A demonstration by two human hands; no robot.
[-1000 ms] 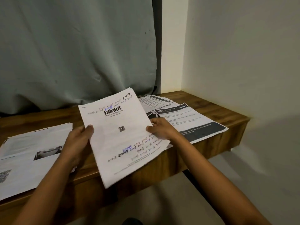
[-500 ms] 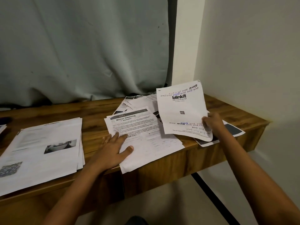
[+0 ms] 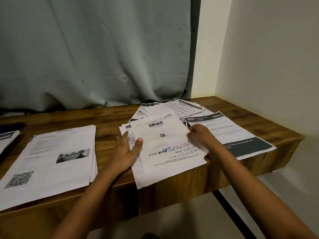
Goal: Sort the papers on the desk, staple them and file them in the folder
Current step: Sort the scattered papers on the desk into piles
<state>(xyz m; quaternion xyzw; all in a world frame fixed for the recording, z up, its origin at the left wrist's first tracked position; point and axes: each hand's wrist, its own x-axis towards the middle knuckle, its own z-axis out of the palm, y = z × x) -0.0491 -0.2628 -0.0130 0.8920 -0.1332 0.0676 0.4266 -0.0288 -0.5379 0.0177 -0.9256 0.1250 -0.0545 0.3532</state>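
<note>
At the far left, well away from both hands, the corner of a white paper stack with a dark header band (image 3: 7, 139) shows at the frame edge. Left of the left fingers and apart from them, a stack of white printed sheets with a grey photo and a QR code (image 3: 57, 157) lies on the brown wooden desk (image 3: 107, 121).

The left hand (image 3: 125, 152) lies flat, fingers straight and relaxed, gripping nothing. Its fingers (image 3: 121, 140) press on the printed pages just beside the left edge of the white sheet printed "blinkit" (image 3: 165, 144), and its thumb rests on that sheet's left margin. The sheet lies flat between the two hands on top of other pages, its near edge past the desk's front edge.

The right hand (image 3: 202, 137) has its fingers curled in at the sheet's right edge, pinching it.

Right of those fingers, partly under the wrist, lies a white page headed 3638 with a dark band along its bottom (image 3: 241, 133). Beyond the fingertips, a loose fan of printed papers (image 3: 172, 107) spreads toward the grey-green curtain (image 3: 103, 57).
</note>
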